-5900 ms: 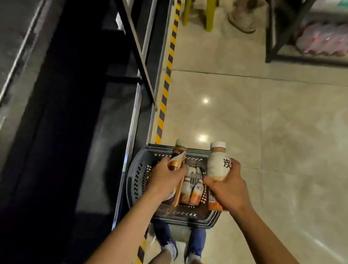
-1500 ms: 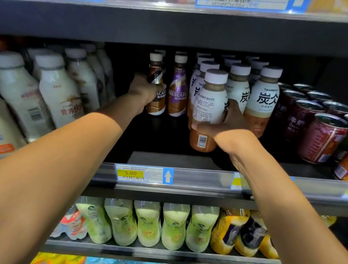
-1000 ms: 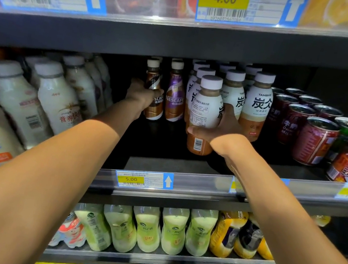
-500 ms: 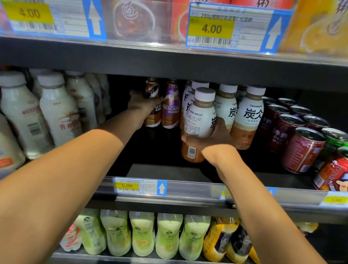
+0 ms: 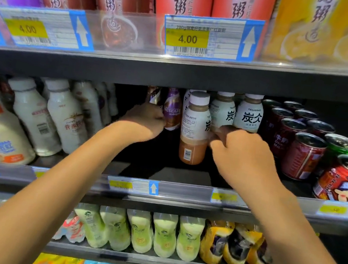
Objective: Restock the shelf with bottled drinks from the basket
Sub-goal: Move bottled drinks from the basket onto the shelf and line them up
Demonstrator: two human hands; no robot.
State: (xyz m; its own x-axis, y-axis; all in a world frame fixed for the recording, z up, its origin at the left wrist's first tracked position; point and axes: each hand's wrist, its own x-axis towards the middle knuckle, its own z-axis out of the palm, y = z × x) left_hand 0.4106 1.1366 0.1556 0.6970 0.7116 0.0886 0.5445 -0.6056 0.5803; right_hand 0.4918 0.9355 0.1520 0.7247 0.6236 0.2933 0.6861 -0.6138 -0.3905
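Head view — close, facing shelf [image 5: 177, 73]

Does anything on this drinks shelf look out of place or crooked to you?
One thing: the front white-capped bottle beside the right hand shows its barcode and fine print, while the neighbouring bottles of the same kind face their big characters forward. It is also ahead of its row. Nothing looks spilled or damaged.

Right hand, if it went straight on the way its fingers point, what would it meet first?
Probably the white-labelled bottle in the row right behind the fingertips of the right hand; the front bottle is just left of that hand. Depth is hard to judge.
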